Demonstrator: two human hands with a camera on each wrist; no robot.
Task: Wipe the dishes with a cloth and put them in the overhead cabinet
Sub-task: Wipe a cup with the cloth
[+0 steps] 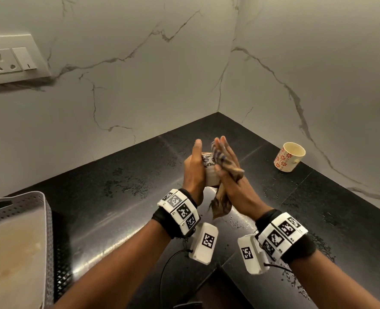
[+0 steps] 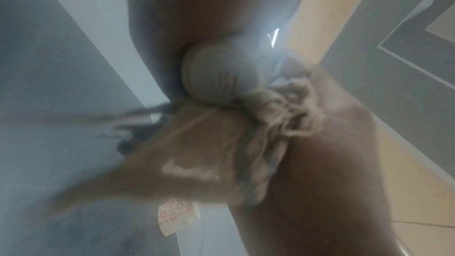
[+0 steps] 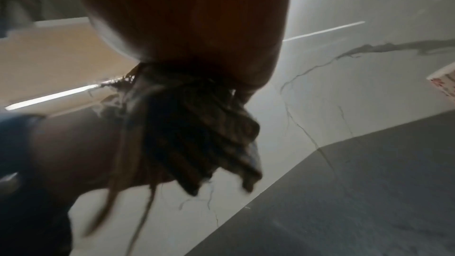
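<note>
Left grip holds cup (floral print, no lettering).

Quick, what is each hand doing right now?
Left hand: fingers wrapped round a small white cup with a dark pattern.
Right hand: fingers straight, pressing a brown striped cloth against the cup.

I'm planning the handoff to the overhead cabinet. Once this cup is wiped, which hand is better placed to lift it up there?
Probably the left hand: it already grips the cup. The right hand presses the cloth flat-fingered against the cup's side, so it would first have to drop the cloth.
</note>
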